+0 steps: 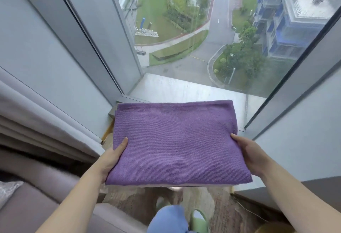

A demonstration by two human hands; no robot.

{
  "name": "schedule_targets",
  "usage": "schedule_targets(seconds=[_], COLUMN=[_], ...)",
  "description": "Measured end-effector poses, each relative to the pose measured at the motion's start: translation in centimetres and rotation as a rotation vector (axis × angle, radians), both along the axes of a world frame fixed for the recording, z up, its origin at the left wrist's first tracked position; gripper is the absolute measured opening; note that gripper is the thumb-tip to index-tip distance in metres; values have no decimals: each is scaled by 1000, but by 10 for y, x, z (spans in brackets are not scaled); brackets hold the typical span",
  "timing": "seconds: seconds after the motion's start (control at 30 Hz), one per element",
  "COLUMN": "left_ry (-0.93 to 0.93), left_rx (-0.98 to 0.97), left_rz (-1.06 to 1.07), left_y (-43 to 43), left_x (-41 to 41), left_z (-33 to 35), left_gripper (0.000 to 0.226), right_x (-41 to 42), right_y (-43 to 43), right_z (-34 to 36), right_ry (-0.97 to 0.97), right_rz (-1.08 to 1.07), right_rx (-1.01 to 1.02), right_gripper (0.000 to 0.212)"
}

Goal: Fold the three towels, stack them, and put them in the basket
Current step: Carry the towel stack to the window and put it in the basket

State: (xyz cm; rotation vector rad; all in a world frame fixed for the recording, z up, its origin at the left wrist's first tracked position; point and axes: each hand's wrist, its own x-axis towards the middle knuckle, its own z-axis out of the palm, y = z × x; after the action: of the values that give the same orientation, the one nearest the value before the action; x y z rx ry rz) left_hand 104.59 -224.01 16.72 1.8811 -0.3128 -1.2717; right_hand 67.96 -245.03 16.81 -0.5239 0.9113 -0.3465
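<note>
A folded purple towel [177, 140] lies flat on top of a stack held in the air in front of me. A pale pink edge of another folded towel [162, 186] shows under its near side. My left hand [112, 157] grips the stack's left edge, thumb on top and fingers hidden beneath. My right hand [249, 156] grips the right edge the same way. No basket is in view.
A tall window [203, 29] fills the view ahead, with a ledge [184, 88] below it. Grey curtains [36, 122] hang at left above a sofa [46, 205]. My legs and green slippers [199, 219] stand on patterned carpet below.
</note>
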Motion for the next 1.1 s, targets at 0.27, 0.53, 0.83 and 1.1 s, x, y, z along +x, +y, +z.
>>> schedule_targets(seconds=[0.27,0.53,0.83,1.1], left_ry=[279,310,45,-66], left_rx=[-74,140,109,65], left_rz=[-41,-175,-367,-353], left_y=[-46,-108,-128,-101], left_x=[52,127,158,166], left_z=[-50,-142,-244,-344], left_gripper=[63,48,98,95], right_x=[37,104,165,199], right_y=[-6,31,55,72], right_z=[-52,-166,-276,-346], right_ry=[148,305,440,656], right_rz=[-131,-490,-378,-328], right_rx=[0,36,-105,-341], right_gripper=[30,25,83,63])
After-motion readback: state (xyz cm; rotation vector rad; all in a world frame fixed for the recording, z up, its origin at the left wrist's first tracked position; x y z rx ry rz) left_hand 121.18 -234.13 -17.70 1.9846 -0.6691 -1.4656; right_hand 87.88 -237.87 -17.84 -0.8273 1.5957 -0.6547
